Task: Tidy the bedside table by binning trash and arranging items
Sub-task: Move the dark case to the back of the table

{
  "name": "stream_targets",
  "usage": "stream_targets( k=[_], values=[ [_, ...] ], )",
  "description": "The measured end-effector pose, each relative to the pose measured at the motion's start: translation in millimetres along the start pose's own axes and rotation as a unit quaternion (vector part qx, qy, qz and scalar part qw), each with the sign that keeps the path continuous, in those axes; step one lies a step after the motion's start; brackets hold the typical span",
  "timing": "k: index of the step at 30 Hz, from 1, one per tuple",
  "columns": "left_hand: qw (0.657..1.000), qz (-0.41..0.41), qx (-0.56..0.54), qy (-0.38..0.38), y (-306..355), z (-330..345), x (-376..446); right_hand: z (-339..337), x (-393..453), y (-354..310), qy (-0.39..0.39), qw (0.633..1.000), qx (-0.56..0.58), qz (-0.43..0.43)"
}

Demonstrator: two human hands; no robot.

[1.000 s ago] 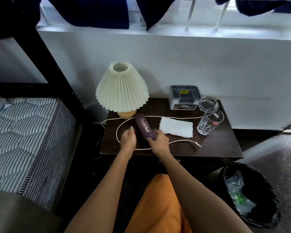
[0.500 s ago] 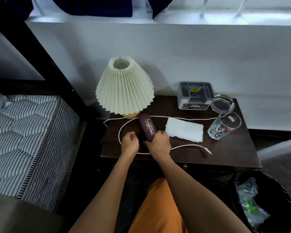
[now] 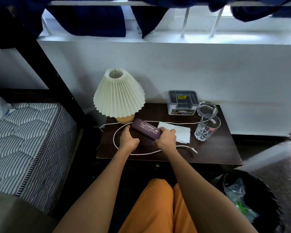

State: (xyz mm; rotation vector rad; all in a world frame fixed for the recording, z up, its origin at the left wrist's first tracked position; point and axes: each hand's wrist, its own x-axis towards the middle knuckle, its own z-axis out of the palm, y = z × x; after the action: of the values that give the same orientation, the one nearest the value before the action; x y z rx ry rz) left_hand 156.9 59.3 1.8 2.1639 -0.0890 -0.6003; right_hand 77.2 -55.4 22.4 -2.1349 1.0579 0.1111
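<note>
- From the head view, a long dark purple glasses case with gold letters (image 3: 146, 130) lay on the dark brown wooden counter (image 3: 212, 150), slanted, in front of the lamp.
- The left hand (image 3: 128, 139) was curled around the case's left end, and the right hand (image 3: 165, 139) was curled around its right end, so both hands gripped the case.
- A folded white paper napkin (image 3: 181, 134) lay flat just to the right of the case, and the right hand's fingers lay over its near-left edge.
- A thin white cable (image 3: 115, 140) made a big loop on the counter around the hands, and its plug end lay near the front right.
- A small lamp with a cream pleated shade and a round wooden base (image 3: 118, 95) stood at the back left of the counter.
- A grey plastic box with a yellow label (image 3: 182, 102) stood at the back, near the wall.
- A clear round glass dish (image 3: 207, 108) sat beside the box, and a clear drinking glass (image 3: 207, 127) stood just in front of the dish.
- A black bin with a clear plastic bag inside (image 3: 252, 200) stood on the floor at the right.
- A bed with a blue and white striped mattress (image 3: 29, 140) was on the left.
</note>
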Motion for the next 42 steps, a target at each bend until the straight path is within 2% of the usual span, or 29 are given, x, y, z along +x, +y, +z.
stream_targets(
  k=[3,10,16,26,34,39,42],
  values=[
    [0.999,0.042,-0.026,0.004,1.8,5.1,-5.8,-11.9,-2.9,7.9,0.004,1.0,0.017,0.003],
    [0.991,0.078,-0.104,0.03,11.0,13.9,-9.0,-19.3,2.1,19.2,0.024,0.999,0.039,0.011],
    [0.992,0.064,-0.105,0.03,21.2,18.8,12.3,-11.3,22.8,17.9,0.067,0.996,0.066,0.011],
    [0.996,0.043,-0.077,0.016,28.8,30.2,68.1,6.0,86.7,9.3,0.071,0.994,0.083,-0.013],
    [0.999,0.032,0.007,0.035,31.7,44.1,92.9,15.4,128.4,-1.5,0.065,0.994,0.061,-0.065],
    [0.997,-0.025,0.067,0.003,42.6,50.1,107.5,20.2,145.0,-1.9,0.026,0.995,0.017,-0.091],
    [0.995,-0.029,0.092,-0.004,47.0,54.7,115.1,21.7,156.8,-3.2,0.005,0.993,-0.02,-0.114]
  ],
)
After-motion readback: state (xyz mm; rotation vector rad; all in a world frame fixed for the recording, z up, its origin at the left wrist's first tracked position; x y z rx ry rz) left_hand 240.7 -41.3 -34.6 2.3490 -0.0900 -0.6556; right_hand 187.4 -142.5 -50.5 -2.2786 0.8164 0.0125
